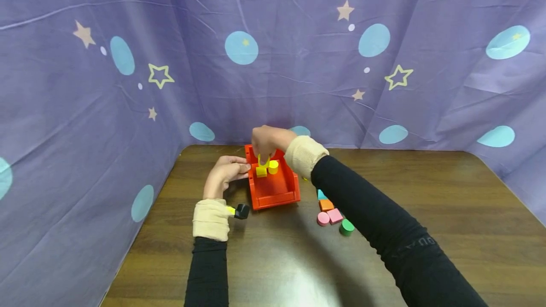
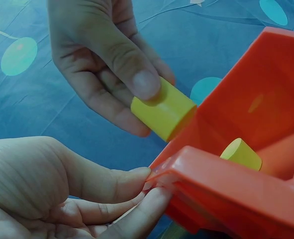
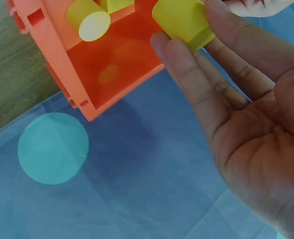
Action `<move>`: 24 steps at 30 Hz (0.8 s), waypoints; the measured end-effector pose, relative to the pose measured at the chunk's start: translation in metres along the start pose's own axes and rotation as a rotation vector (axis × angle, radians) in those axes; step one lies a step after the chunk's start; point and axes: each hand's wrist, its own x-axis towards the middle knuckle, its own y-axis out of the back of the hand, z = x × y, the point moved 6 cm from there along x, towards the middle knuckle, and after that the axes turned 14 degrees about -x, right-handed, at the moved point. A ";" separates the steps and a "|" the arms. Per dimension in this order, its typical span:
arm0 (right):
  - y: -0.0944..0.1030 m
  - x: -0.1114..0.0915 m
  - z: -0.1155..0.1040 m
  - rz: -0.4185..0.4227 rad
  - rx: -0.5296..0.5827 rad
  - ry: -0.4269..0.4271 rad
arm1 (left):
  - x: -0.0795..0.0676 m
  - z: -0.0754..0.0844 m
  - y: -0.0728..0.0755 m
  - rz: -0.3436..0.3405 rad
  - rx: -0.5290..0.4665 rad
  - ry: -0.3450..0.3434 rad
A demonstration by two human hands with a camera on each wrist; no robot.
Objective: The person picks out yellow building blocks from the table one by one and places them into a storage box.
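Observation:
An open red plastic box [image 1: 277, 189] rests on the table. My left hand [image 1: 222, 177] pinches its left wall between thumb and fingers, as the left wrist view shows. Above the box's far part, my right hand [image 1: 268, 141] holds a yellow block [image 2: 165, 109] with a rounded side between thumb and fingertips. Inside the box lie a yellow cylinder [image 1: 273, 167] and a squarish yellow block [image 1: 261, 172]. In the right wrist view, the held block [image 3: 182, 21] hangs over the box rim, close to that cylinder [image 3: 89, 22].
Right of the box, partly under my right forearm, are a blue block [image 1: 321, 195], an orange block [image 1: 326, 204], a pink round block [image 1: 323, 219], a pink square block [image 1: 335, 215] and a green cylinder [image 1: 347, 227]. A purple curtain [image 1: 290, 89] hangs behind the wooden table [image 1: 256, 259].

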 end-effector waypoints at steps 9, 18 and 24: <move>-0.009 0.004 0.003 0.006 0.041 -0.021 | 0.000 0.000 0.000 0.009 0.006 0.009; -0.019 0.007 -0.002 0.005 0.049 0.004 | 0.001 -0.001 0.001 0.023 0.020 0.015; -0.028 0.010 -0.004 -0.017 0.078 -0.017 | 0.001 -0.001 0.001 0.020 0.021 0.009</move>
